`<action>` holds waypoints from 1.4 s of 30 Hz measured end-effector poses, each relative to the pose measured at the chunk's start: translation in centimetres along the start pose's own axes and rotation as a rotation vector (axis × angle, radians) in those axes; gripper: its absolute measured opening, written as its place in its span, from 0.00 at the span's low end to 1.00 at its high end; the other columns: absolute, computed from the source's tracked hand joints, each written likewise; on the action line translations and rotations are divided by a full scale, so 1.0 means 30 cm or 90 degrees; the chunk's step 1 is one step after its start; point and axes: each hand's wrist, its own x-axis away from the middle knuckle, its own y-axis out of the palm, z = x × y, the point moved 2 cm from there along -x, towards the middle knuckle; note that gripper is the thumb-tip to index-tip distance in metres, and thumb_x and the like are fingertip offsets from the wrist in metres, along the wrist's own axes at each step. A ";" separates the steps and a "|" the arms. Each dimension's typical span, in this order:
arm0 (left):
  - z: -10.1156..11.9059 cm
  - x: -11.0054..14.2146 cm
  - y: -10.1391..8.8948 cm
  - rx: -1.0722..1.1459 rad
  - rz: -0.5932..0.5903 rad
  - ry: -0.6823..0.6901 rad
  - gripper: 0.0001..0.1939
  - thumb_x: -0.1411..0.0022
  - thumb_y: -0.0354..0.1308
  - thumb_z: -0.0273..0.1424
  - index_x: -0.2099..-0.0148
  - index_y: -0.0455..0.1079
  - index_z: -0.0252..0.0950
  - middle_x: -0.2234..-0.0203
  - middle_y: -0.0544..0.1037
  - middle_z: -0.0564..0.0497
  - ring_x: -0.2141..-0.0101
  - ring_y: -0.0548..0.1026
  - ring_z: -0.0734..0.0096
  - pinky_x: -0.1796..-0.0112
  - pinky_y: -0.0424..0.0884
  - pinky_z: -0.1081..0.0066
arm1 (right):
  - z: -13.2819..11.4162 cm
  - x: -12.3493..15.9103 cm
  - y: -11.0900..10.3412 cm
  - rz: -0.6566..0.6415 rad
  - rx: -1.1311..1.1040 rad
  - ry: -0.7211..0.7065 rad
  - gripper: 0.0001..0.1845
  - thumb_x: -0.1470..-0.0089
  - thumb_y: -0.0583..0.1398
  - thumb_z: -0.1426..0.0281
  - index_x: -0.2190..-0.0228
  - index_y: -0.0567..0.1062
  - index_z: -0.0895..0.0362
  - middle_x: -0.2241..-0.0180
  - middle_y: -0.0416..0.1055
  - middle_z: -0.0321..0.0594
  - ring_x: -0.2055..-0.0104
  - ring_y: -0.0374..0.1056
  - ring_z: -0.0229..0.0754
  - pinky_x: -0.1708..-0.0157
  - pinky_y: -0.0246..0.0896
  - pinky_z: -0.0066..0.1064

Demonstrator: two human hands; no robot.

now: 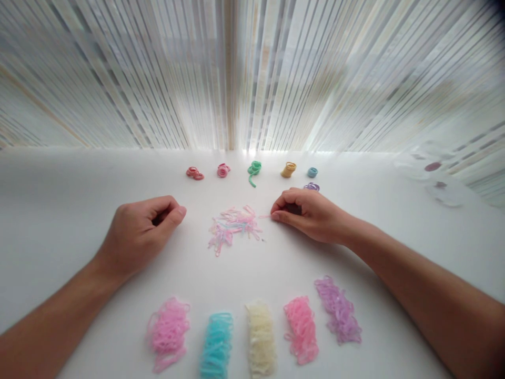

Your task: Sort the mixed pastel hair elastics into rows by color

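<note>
A loose, tangled pile of small pale pink, white and light blue rubber bands (235,225) lies mid-table between my hands. To the right of it, my right hand (305,213) is closed in a pinch at the table surface. A thin pale pink rubber band (264,216) sticks out from its fingertips toward the pile. My left hand (144,231) rests on the table left of the pile, fingers curled in and thumb against the index finger. Nothing shows in it. A coil of purple bands (312,187) is partly hidden behind my right hand.
Nearest me lie bundles of pink (170,331), turquoise (216,345), cream (260,339), coral pink (302,329) and purple bands (338,309). Along the back sit small red (194,173), pink (223,170), green (254,168), mustard (289,169) and blue coils (312,172). Clear objects (437,179) stand far right.
</note>
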 end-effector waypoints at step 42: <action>-0.003 -0.020 0.012 -0.019 0.039 0.033 0.20 0.39 0.51 0.46 0.75 0.68 0.36 0.83 0.60 0.57 0.78 0.60 0.77 0.71 0.56 0.72 | -0.209 0.378 -0.018 -0.121 0.050 -0.127 0.06 0.31 0.61 0.72 0.63 0.77 0.56 0.69 0.75 0.35 0.65 0.67 0.37 0.55 0.58 0.35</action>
